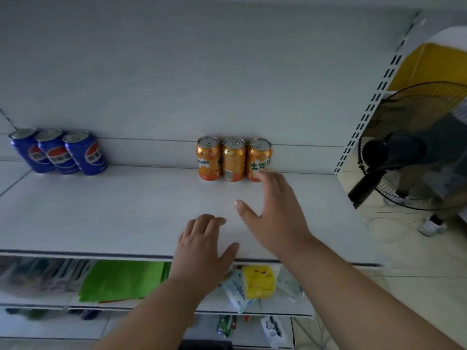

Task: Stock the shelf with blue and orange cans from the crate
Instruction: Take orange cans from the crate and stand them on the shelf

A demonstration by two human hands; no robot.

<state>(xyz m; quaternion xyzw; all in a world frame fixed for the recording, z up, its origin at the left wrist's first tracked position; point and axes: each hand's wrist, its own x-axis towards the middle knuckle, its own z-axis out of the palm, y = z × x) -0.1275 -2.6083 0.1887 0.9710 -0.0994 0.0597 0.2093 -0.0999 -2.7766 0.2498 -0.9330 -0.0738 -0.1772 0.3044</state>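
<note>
Both hands reach over the white shelf point(126, 210) and hold nothing: the left hand point(202, 245) lies palm down at the front edge with its fingers curled loosely and its thumb stretched along the lip, while the right hand point(274, 210) is spread wide farther in, thumb pointing left, its fingertips point(262, 176) at the base of the rightmost orange can, too blurred to tell whether they touch it. Behind the shelf rises a plain white back panel point(202, 72), and a slotted upright point(374, 97) runs along its right side. Past that upright stands a black pedestal fan point(404, 152) on a pale tiled floor point(404, 261). On the lower shelf point(227, 308) lie a green packet point(121, 279), a yellow packet point(259, 281) and other blurred goods. Three blue cans point(60, 151) stand side by side at the far left of the shelf against the back panel. Three orange cans point(233, 159) stand upright in a tight row against the back panel, right of the middle and well apart from the blue ones.
</note>
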